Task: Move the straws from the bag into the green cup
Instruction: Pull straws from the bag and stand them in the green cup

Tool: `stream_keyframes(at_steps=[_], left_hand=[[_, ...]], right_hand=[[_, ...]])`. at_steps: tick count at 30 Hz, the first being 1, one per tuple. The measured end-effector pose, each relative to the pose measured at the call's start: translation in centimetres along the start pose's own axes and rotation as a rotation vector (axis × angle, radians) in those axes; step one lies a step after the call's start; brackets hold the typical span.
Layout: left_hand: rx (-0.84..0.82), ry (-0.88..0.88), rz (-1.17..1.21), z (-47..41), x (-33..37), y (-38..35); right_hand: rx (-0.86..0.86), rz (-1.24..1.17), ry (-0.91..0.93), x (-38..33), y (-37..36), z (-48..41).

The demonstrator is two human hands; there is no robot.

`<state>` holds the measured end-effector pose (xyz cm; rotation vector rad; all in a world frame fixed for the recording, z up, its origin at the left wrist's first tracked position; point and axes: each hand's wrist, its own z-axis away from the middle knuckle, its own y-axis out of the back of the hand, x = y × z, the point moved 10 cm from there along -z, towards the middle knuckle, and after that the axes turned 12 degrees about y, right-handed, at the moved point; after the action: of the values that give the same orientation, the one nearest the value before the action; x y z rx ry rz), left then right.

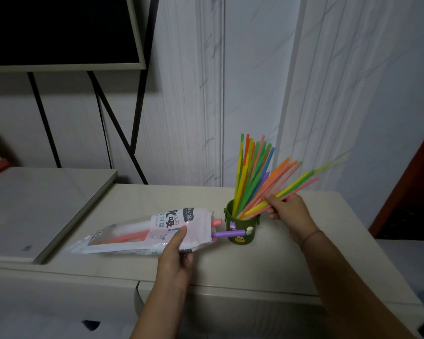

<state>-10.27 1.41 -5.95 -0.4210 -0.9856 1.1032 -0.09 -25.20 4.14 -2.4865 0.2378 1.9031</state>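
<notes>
Surface: a cream cabinet top [291, 241] is set against a pale marbled wall.
Cup: a dark green plastic cup with small stickers [241, 228] is stood upright near the middle; a fan of thin coloured plastic straws [251, 172] is held in it.
Bag: a white printed plastic straw bag [142, 233] is laid flat just left of the cup; a purple straw [228, 234] and a pink one are seen poking from its mouth.
Left hand [174, 260]: closed on the bag's lower edge.
Right hand [289, 211]: closed around a bundle of straws leaning in the cup.

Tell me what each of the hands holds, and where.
The left hand grips the bag near its open end. The right hand holds a bundle of straws along their lower part, ends in the green cup.
</notes>
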Motion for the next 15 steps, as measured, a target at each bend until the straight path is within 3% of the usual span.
stream_keyframes(at_steps=[8, 15], left_hand=[[-0.001, 0.009, -0.008, 0.2, -0.3, -0.2], [0.022, 0.009, 0.008, 0.4, -0.3, 0.1]], right_hand=[[-0.01, -0.014, -0.064, 2.7, -2.2, 0.2], [0.239, -0.044, 0.111, 0.7, 1.4, 0.9]])
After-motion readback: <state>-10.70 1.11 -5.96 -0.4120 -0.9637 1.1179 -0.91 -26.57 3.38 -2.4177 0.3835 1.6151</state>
